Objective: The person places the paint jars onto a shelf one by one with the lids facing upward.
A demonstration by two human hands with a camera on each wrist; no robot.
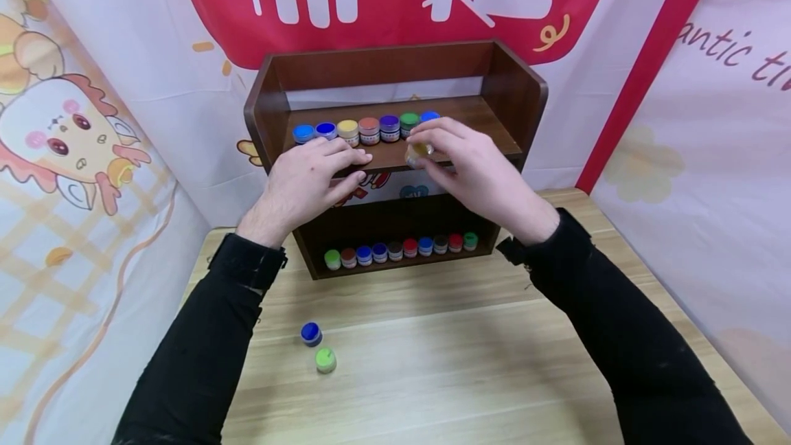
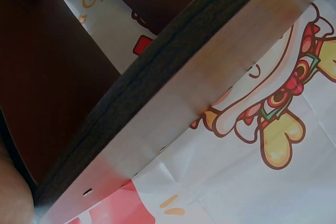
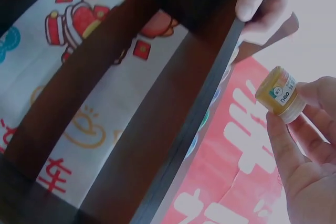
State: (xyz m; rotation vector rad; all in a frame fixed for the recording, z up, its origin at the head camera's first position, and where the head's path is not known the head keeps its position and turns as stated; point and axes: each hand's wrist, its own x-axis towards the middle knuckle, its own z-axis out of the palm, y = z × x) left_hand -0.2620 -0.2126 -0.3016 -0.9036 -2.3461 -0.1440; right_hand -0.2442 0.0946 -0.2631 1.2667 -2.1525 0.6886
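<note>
A small jar of yellowish paint [image 3: 278,93] is pinched between the thumb and fingers of my right hand [image 1: 482,174], just in front of the upper shelf's right part. In the right wrist view the jar is tilted, its printed label showing. My left hand [image 1: 309,180] rests at the front edge of the upper shelf [image 1: 395,155], fingers loosely extended, holding no jar. Behind both hands stands a row of paint jars [image 1: 369,130] with blue, yellow, orange, purple and green lids. The left wrist view shows mostly the brown rack's side [image 2: 131,108] and a sliver of skin.
On the lower shelf of the brown rack [image 1: 531,101] stands another row of paint jars [image 1: 410,248]. A blue-lidded jar [image 1: 312,334] and a light green-lidded jar [image 1: 325,360] sit on the wooden table [image 1: 445,369], front left. Printed cloth [image 1: 154,53] hangs behind and at the sides.
</note>
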